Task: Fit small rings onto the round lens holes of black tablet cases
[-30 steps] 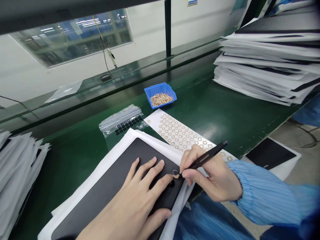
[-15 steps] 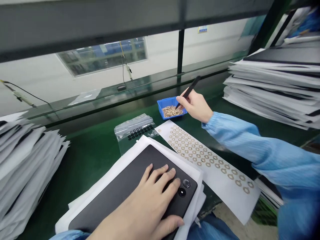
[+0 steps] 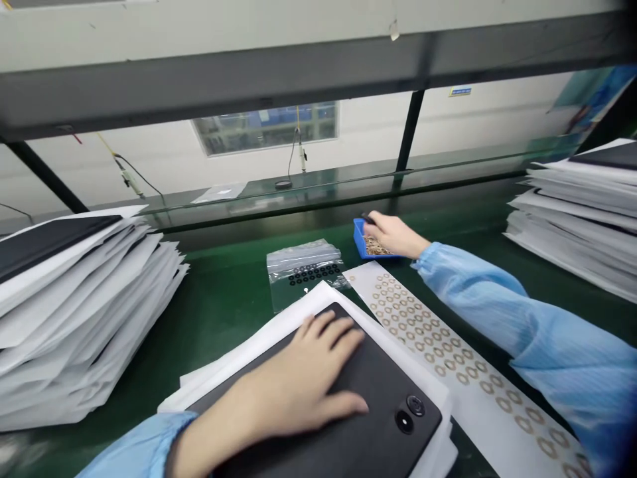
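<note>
Clear passage noted on the green bench between the left stack and the dark tablet. The left hand covers part of the tablet; its camera corner is uncovered. Blue bin — partly blocked from above by the right hand. Bare bench lies between bin and right stack, but the right sleeve crosses its near side. Overhead beam spans the width.

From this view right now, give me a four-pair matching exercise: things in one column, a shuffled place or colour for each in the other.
Things:
1. Left hand
2. Right hand
3. Zip bag
4. Ring sheet

Places or colours:
A. At the blue bin
B. White
C. Over the dark tablet
D. Mostly see-through

Pairs: 1-C, 2-A, 3-D, 4-B
</note>
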The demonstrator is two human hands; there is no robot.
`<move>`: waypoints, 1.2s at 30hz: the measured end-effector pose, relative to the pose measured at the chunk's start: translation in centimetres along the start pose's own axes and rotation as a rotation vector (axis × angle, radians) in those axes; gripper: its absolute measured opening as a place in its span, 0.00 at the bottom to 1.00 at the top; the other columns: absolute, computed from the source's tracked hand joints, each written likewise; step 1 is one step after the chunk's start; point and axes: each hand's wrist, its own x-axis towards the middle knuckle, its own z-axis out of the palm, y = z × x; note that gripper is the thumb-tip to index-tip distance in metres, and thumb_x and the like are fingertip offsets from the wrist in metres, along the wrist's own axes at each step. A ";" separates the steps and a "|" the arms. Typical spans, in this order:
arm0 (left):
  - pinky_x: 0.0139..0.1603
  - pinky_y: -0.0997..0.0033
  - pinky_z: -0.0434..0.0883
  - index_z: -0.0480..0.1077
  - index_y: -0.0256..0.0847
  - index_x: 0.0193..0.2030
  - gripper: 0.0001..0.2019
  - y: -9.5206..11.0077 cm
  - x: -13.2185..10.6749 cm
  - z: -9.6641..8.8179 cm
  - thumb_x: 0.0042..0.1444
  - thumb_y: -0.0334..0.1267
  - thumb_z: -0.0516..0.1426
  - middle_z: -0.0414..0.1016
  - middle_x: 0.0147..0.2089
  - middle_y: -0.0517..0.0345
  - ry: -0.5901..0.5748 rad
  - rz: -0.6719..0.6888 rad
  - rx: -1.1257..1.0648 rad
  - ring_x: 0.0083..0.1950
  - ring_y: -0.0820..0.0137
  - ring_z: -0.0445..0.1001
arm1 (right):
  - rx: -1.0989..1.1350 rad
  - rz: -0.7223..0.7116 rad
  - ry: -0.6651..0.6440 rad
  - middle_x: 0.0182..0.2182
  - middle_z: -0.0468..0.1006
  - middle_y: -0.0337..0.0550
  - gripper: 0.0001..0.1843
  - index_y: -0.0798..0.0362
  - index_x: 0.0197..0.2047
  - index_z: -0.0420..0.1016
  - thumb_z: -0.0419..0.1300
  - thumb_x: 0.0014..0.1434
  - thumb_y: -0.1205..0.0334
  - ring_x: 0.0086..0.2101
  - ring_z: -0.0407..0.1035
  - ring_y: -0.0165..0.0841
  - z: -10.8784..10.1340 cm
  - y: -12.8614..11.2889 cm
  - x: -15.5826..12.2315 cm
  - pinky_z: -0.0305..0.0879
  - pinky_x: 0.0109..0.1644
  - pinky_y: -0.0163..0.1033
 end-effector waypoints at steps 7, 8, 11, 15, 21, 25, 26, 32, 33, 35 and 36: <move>0.61 0.51 0.53 0.47 0.37 0.66 0.36 -5.1 1.0 -0.4 0.60 0.62 0.36 0.51 0.66 0.43 -0.009 -0.343 -0.046 0.65 0.53 0.52 | -0.025 -0.321 -0.230 0.32 0.75 0.44 0.04 0.59 0.33 0.71 0.58 0.58 0.67 0.35 0.69 0.32 7.4 -4.5 2.4 0.65 0.41 0.39; 0.61 0.51 0.54 0.48 0.40 0.66 0.36 -5.3 1.0 -0.4 0.59 0.63 0.35 0.53 0.66 0.44 -0.028 -0.356 -0.060 0.65 0.54 0.53 | -0.025 -0.342 -0.245 0.34 0.74 0.43 0.06 0.59 0.35 0.71 0.57 0.59 0.64 0.35 0.69 0.31 8.4 -4.8 2.9 0.66 0.42 0.40; 0.61 0.45 0.48 0.45 0.43 0.67 0.39 -5.4 1.1 -0.2 0.56 0.67 0.34 0.48 0.67 0.44 -0.054 -0.410 -0.084 0.67 0.50 0.46 | -0.011 -0.394 -0.267 0.39 0.73 0.44 0.11 0.59 0.43 0.70 0.55 0.61 0.60 0.38 0.70 0.32 11.1 -5.5 4.0 0.68 0.43 0.44; 0.61 0.40 0.38 0.44 0.46 0.68 0.43 -5.6 1.1 -0.2 0.52 0.70 0.32 0.38 0.69 0.43 -0.085 -0.473 -0.109 0.68 0.47 0.30 | 0.029 -0.452 -0.285 0.43 0.72 0.46 0.13 0.58 0.47 0.69 0.55 0.62 0.60 0.40 0.69 0.33 13.3 -6.0 4.3 0.68 0.44 0.45; 0.62 0.41 0.35 0.47 0.48 0.67 0.41 -6.3 1.5 -0.6 0.52 0.70 0.32 0.43 0.69 0.46 -0.136 -0.508 -0.155 0.69 0.52 0.34 | 0.128 -0.562 -0.365 0.41 0.73 0.45 0.12 0.58 0.45 0.69 0.55 0.62 0.60 0.39 0.70 0.33 14.8 -5.9 4.2 0.68 0.43 0.44; 0.63 0.43 0.34 0.47 0.48 0.67 0.38 -5.8 1.7 -0.7 0.55 0.67 0.32 0.44 0.69 0.51 -0.147 -0.493 -0.110 0.69 0.55 0.34 | 0.171 -0.594 -0.419 0.39 0.73 0.44 0.11 0.59 0.43 0.71 0.56 0.61 0.60 0.38 0.70 0.32 14.6 -6.3 4.0 0.67 0.43 0.44; 0.63 0.42 0.35 0.46 0.46 0.67 0.37 -5.6 1.6 -0.6 0.57 0.65 0.32 0.43 0.69 0.51 -0.155 -0.482 -0.084 0.69 0.55 0.34 | 0.172 -0.586 -0.419 0.39 0.74 0.44 0.10 0.59 0.42 0.71 0.57 0.60 0.61 0.39 0.69 0.33 14.4 -6.6 3.7 0.66 0.45 0.44; 0.60 0.34 0.41 0.57 0.52 0.62 0.24 -8.9 0.8 1.2 0.61 0.50 0.40 0.47 0.67 0.57 -0.028 -0.214 0.216 0.67 0.49 0.44 | 0.158 -0.496 -0.428 0.38 0.75 0.41 0.06 0.58 0.37 0.75 0.61 0.55 0.66 0.41 0.68 0.29 13.9 -7.0 4.0 0.59 0.46 0.29; 0.59 0.34 0.43 0.58 0.53 0.62 0.23 -9.7 0.9 1.5 0.62 0.48 0.41 0.50 0.66 0.58 0.020 -0.198 0.236 0.67 0.49 0.46 | 0.158 -0.491 -0.433 0.38 0.75 0.41 0.06 0.58 0.37 0.75 0.61 0.56 0.66 0.41 0.68 0.29 13.9 -6.9 4.2 0.59 0.44 0.28; 0.59 0.33 0.47 0.57 0.55 0.62 0.22 -10.6 1.0 2.1 0.63 0.45 0.39 0.54 0.65 0.59 0.061 -0.214 0.252 0.66 0.50 0.50 | 0.163 -0.489 -0.441 0.36 0.75 0.41 0.05 0.58 0.36 0.75 0.60 0.56 0.66 0.39 0.68 0.29 14.1 -6.8 4.4 0.59 0.42 0.28; 0.58 0.33 0.48 0.56 0.55 0.62 0.22 -10.7 1.0 2.3 0.63 0.44 0.38 0.55 0.64 0.59 0.060 -0.227 0.256 0.66 0.51 0.51 | 0.169 -0.491 -0.443 0.35 0.75 0.41 0.05 0.58 0.35 0.75 0.60 0.56 0.66 0.39 0.68 0.29 14.2 -6.8 4.4 0.59 0.42 0.28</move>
